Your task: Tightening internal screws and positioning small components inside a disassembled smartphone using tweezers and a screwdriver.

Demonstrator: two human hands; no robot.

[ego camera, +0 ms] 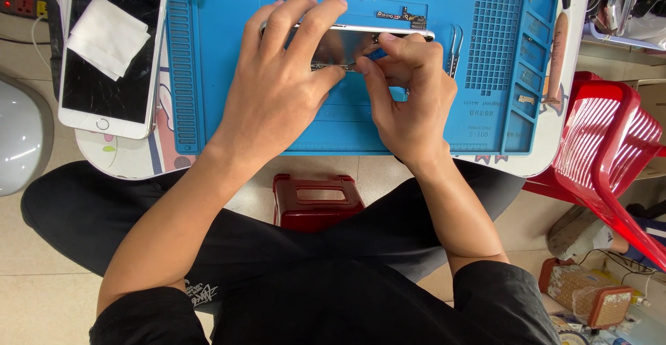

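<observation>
Nearest, below the wrists and under the bench edge, a dark red stool [318, 201] stands between the person's knees.

Just past it, on the blue work mat [208, 74], the left hand [277, 81] lies over an opened phone body [347, 40]. Its fingers [305, 22] are spread wide across the far metal edge and the thumb presses the near side, pinning the shell flat.

Touching it on the right, the right hand [409, 88] pinches a slim blue-handled tool [374, 54] between thumb and forefinger, its tip down inside the shell just beside the left thumb.

The shell looks light, stiff and thin, with smooth polished sides that are likely slippery. It is best held by its long edges, as now, keeping off the exposed parts inside, which are probably delicate. The tool is small and light and calls for a close fingertip pinch.

Just right of the right fingers lie tweezers [455, 47]. Beyond the fingertips, small loose parts [402, 18] sit on the mat.

Well to the left, a white phone [111, 50] with a cracked screen carries a folded white cloth [107, 36].
</observation>
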